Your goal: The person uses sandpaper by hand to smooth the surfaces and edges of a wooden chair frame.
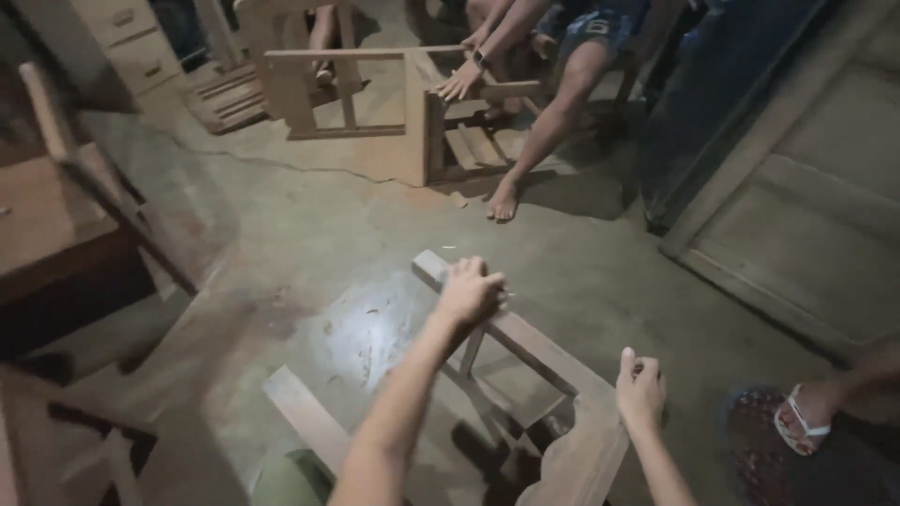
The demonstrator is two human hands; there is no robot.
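Head view: your left hand [469,292] rests on the upper end of a wooden frame [525,375] that lies tilted on the concrete floor [281,234]. Your fingers [487,279] curl down over the top rail, pressed together against the wood. Your right hand [641,386] sits lower on the same frame, near its curved end; its fingers are bent inward in a loose fist with the thumb sticking up, and you cannot tell whether they pinch anything small. The frame runs from under your left fingers down past your right fingers, with a cross slat and an open gap between the two hands. A loose plank [305,412] lies on the floor below and left of your left fingers. Well beyond your fingers, another person's hand [459,82] holds a second wooden frame [375,103], with a bare foot [503,200] on the floor beside it. A sandalled foot [806,417] shows to the right of your right fingers.
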